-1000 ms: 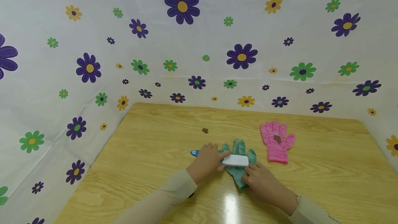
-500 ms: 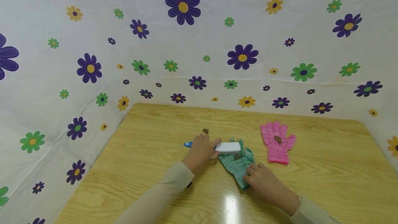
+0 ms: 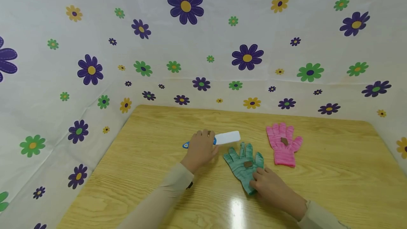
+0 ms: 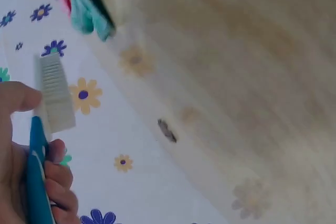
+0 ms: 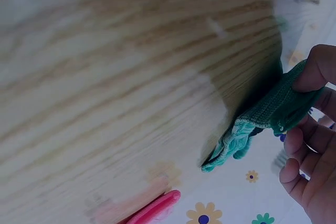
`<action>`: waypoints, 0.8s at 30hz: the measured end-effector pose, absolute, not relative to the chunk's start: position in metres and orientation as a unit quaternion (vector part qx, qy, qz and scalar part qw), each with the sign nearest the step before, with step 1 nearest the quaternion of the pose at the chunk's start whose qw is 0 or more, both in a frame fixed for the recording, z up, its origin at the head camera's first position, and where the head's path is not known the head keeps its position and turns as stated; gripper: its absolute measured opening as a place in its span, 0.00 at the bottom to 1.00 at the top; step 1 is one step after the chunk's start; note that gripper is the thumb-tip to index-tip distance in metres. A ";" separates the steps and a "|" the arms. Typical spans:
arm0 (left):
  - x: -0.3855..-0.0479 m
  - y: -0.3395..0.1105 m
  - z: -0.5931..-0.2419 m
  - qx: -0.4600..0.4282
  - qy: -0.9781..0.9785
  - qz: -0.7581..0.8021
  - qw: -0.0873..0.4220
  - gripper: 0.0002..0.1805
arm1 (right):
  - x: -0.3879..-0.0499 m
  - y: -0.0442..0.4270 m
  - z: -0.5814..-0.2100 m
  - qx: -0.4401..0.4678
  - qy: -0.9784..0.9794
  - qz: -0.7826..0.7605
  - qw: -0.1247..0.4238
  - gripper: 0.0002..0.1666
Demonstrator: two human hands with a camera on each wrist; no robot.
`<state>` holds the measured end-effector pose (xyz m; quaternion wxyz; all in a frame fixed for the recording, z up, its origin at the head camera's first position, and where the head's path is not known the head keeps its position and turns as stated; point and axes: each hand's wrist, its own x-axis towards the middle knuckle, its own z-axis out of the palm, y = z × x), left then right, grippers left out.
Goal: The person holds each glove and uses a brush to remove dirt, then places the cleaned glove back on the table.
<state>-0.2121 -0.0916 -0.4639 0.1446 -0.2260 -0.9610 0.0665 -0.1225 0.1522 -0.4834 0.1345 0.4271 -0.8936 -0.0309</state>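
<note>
My left hand (image 3: 199,149) grips the blue handle of a brush (image 3: 227,138) with a white head. The brush is lifted off the glove, up and to its left; pale bristles face the left wrist view, where the fingers curl round the handle (image 4: 38,182). A green knit glove (image 3: 240,172) lies fingers away from me, with a brown patch (image 3: 248,164) on its palm. My right hand (image 3: 270,188) holds the glove's cuff edge at the lower right. In the right wrist view, thumb and fingers pinch the green fabric (image 5: 273,100).
A pink knit glove (image 3: 284,156) with a brown patch (image 3: 284,141) lies to the right. A small brown piece (image 4: 167,130) rests on the wooden table (image 3: 152,133) beyond my left hand. A white flower-printed sheet (image 3: 216,38) stands behind the table and at its left.
My left hand has carried the brush up and left, off the green glove, uncovering the brown patch on it. My right hand has stayed at the glove's cuff.
</note>
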 end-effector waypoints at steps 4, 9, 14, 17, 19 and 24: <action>-0.209 -0.088 -0.459 -0.246 -0.962 0.066 0.093 0.27 | -0.122 0.153 -0.486 0.431 -0.892 -0.029 0.135 0.07; -0.199 -0.078 -0.462 -0.323 -0.943 0.070 0.036 0.29 | -0.122 0.152 -0.482 0.426 -0.897 -0.022 0.119 0.08; -0.193 -0.072 -0.470 -0.378 -0.922 0.073 0.042 0.26 | -0.121 0.150 -0.477 0.421 -0.901 -0.021 0.102 0.08; -0.193 -0.073 -0.474 -0.394 -0.915 0.072 0.052 0.24 | -0.120 0.150 -0.476 0.421 -0.902 -0.025 0.095 0.07; -0.195 -0.075 -0.477 -0.393 -0.916 0.060 0.047 0.23 | -0.120 0.150 -0.476 0.420 -0.902 -0.026 0.093 0.07; -0.208 -0.084 -0.483 -0.363 -0.930 0.045 0.029 0.22 | -0.120 0.151 -0.477 0.421 -0.901 -0.024 0.097 0.07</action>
